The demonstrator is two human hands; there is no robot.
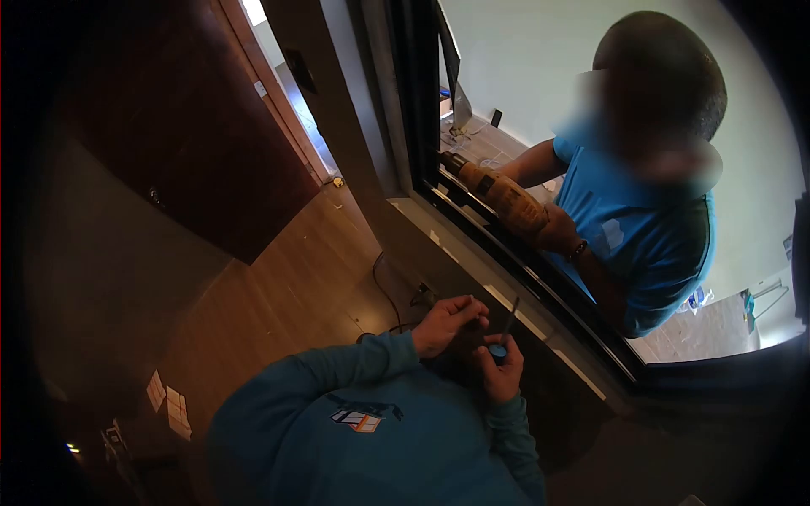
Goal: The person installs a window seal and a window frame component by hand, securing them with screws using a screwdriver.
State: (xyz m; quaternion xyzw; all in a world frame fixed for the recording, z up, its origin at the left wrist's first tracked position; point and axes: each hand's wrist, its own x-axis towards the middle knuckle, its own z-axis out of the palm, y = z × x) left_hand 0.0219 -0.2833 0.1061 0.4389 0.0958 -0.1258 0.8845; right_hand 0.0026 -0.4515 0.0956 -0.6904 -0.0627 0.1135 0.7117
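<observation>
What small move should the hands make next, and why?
Perhaps uncurl the left hand slightly to check it: it is curled, and I can't tell whether it pinches something small, while the right hand grips what looks like a screwdriver, shaft sticking out.

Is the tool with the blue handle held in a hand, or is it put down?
Held: the right hand grips its blue handle, and the thin shaft sticks out beyond the grip.

1. Dark red-brown door (211,126) along the wooden floor's (283,278) left edge.
2. Small yellow object (338,182) at the floor's far corner, near the brown door frame (243,42).
3. Two pale slips (177,411) toward its near left corner.
</observation>
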